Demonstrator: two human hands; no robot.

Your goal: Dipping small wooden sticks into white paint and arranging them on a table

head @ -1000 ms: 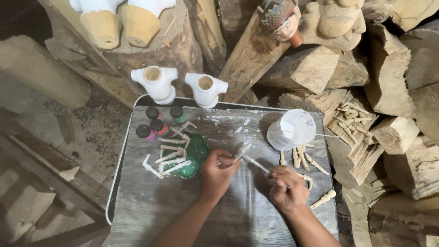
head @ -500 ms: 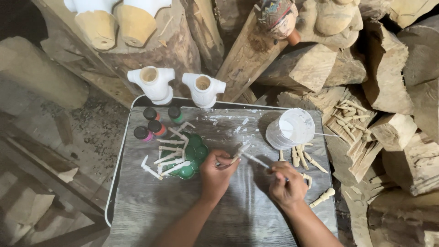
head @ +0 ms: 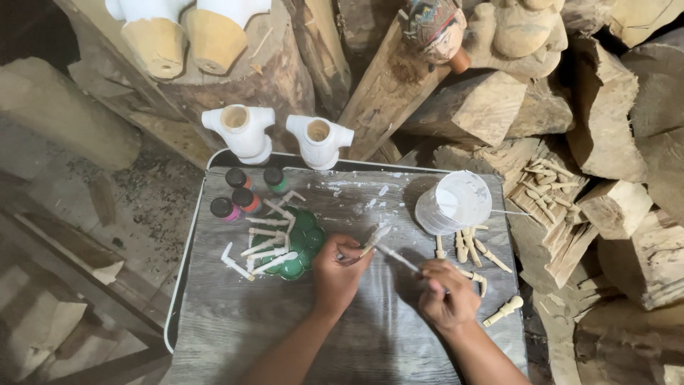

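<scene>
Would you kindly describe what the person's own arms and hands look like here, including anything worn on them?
Both forearms are bare up to the frame's lower edge: no sleeves, gloves or watch show. The left hand and the right hand appear to wear no rings or bands, though the picture is too small to be sure. No markings can be made out.

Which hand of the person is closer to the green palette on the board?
Left. The left hand is just to the right of the green palette, almost touching it. The right hand, holding a thin brush, is farther right across the board.
</scene>
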